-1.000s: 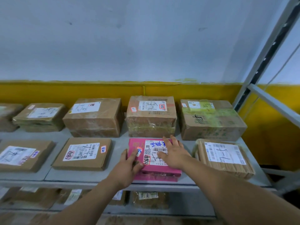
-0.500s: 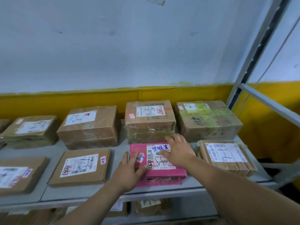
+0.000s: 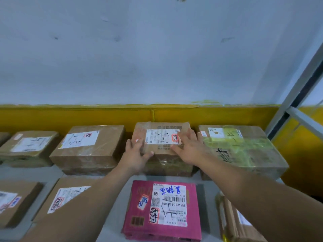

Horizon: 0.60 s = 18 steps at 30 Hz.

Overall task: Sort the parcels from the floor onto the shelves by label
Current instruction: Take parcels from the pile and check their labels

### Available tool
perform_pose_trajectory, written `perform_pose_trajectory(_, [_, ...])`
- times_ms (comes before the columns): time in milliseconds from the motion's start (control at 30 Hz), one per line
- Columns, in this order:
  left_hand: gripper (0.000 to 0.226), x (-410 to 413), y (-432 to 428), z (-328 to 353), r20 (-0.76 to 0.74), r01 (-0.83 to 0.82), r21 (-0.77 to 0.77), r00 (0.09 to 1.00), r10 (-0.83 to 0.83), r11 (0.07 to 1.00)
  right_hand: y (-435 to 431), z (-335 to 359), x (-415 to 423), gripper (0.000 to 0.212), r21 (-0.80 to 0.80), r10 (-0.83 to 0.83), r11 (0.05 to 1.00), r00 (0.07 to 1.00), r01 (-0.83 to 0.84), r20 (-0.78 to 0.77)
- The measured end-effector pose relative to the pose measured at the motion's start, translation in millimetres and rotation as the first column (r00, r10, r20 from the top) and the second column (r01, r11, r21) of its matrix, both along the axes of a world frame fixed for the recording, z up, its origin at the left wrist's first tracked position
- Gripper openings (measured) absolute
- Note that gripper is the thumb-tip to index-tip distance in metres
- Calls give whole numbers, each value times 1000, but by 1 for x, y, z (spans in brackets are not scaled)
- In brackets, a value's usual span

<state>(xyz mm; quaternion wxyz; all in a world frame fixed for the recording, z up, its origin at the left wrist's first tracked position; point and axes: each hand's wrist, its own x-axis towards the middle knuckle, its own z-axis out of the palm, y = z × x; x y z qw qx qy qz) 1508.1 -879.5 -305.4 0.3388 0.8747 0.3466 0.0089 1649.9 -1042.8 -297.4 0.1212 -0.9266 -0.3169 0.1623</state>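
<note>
The left hand (image 3: 135, 155) lies on the near left corner of the brown box (image 3: 166, 151). Its fingers are almost straight along the left top edge, and the thumb is spread away along the front edge. The right hand (image 3: 189, 148) rests flat on the right part of the top, with the fingers spread and the fingertips beside the white label. Neither hand closes around the box; both only press on it.

This brown box stands in the middle of the back row on the grey shelf (image 3: 120, 198), wrapped in clear tape, with handwriting on the label. Just beside it on the right is a box with green tape (image 3: 244, 151). On the left there is a larger carton (image 3: 87, 149), with a small gap between them.

In front of the brown box, between the two forearms, a pink box (image 3: 164, 210) lies flat, its label turned up. On the left of it is a flat parcel (image 3: 70, 194), partly hidden under the left arm. On the right a ribbed cardboard parcel (image 3: 230, 219) sits near the edge of the shelf. Behind the back row is a yellow wall band (image 3: 70, 116).
</note>
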Motion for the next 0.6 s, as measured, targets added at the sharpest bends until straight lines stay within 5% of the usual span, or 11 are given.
perform_pose_trajectory(433, [75, -9, 0, -6, -31, -22, 14, 999, 22, 1000, 7, -11, 4, 74, 30, 91, 996, 992, -89, -89])
perform_pose_trajectory(600, [78, -7, 1, -2, -132, 31, 85, 991, -20, 996, 11, -11, 4, 73, -19, 77, 997, 997, -77, 19])
